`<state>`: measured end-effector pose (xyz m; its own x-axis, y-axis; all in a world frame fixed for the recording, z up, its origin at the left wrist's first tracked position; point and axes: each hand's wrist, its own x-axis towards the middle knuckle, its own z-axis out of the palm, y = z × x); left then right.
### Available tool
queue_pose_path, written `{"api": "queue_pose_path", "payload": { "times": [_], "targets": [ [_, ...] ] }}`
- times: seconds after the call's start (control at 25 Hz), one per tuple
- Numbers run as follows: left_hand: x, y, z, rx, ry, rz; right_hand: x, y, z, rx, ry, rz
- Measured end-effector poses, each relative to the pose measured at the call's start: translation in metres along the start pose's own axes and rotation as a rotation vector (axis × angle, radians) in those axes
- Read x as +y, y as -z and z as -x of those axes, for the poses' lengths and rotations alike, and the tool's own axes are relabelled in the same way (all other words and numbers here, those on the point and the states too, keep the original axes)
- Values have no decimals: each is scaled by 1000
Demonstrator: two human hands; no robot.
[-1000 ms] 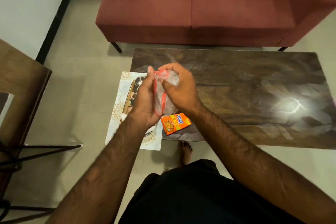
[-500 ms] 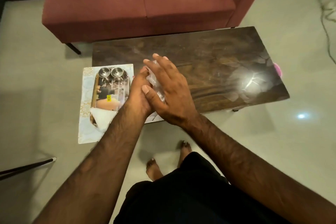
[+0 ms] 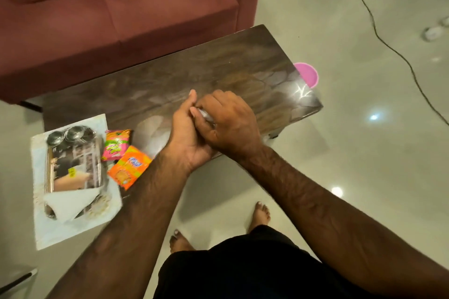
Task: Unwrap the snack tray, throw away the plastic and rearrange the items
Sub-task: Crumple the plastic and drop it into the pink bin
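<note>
My left hand (image 3: 187, 133) and my right hand (image 3: 228, 124) are pressed together over the dark wooden table (image 3: 238, 65), squeezing a crumpled wad of clear plastic wrap (image 3: 205, 115) of which only a sliver shows between the fingers. At the table's left end lies the steel snack tray (image 3: 73, 165) on a pale placemat (image 3: 48, 230), holding two small steel bowls (image 3: 68, 135) and a folded white napkin (image 3: 68, 204). A pink-green snack packet (image 3: 115, 144) and an orange snack packet (image 3: 128, 167) lie just right of the tray.
A dark red sofa (image 3: 121, 19) stands behind the table. A pink round bin (image 3: 306, 74) peeks out past the table's right end. A black cable (image 3: 388, 41) and white scraps lie on the glossy floor at right. My bare feet (image 3: 261, 211) stand near the table's edge.
The view has swung right and my hands moved right along the table with the plastic. The wrap went from loose between my fingers to a tight wad. Both snack packets now show.
</note>
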<state>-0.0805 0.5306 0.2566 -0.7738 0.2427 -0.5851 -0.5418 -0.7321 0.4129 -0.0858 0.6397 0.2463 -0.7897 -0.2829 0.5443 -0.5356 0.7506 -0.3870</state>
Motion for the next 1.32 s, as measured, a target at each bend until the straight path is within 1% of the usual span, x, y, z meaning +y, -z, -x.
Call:
{"api": "queue_pose_path", "payload": {
  "times": [0.04, 0.12, 0.24, 0.36, 0.4, 0.48, 0.56, 0.6, 0.68, 0.76, 0.8, 0.92, 1.0, 1.08, 1.2, 1.24, 1.32],
  "targets": [
    [-15, -20, -16, 7, 1, -31, 28, 11, -2, -9, -29, -5],
    [-46, -62, -44, 38, -11, -96, 84, 34, -7, -56, -143, 2],
    [-82, -119, -80, 70, -36, -101, 147, 63, -16, -134, -277, 7],
    [-95, -162, -122, 142, -1, -94, 191, 79, -21, -246, -305, -86],
    [-99, -173, -137, 155, 1, -110, 205, 81, -23, -260, -305, -139],
    [-102, -194, -169, 156, -32, -123, 234, 84, -30, -263, -354, -258],
    [-100, -208, -204, 150, -24, -93, 264, 86, -39, -325, -420, -307],
    [-96, -214, -223, 163, -14, -121, 280, 87, -43, -368, -402, -284],
    [-85, -227, -268, 226, 29, -303, 316, 85, -52, -421, -322, -217],
    [-78, -240, -306, 269, 90, -430, 346, 80, -62, -441, -297, -177],
    [-75, -247, -320, 271, 112, -451, 359, 77, -67, -448, -299, -141],
    [-69, -269, -359, 249, 213, -336, 393, 64, -81, -420, -340, -25],
    [-67, -283, -384, 213, 251, -391, 416, 59, -89, -364, -342, 97],
    [-68, -299, -414, 143, 309, -425, 448, 54, -97, -311, -343, 200],
    [-77, -313, -465, 17, 368, -502, 507, 39, -110, -319, -425, 186],
    [-79, -316, -481, 14, 368, -542, 528, 34, -114, -326, -457, 167],
    [-83, -321, -512, 85, 323, -626, 578, 21, -125, -347, -543, 104]
  ]
}}
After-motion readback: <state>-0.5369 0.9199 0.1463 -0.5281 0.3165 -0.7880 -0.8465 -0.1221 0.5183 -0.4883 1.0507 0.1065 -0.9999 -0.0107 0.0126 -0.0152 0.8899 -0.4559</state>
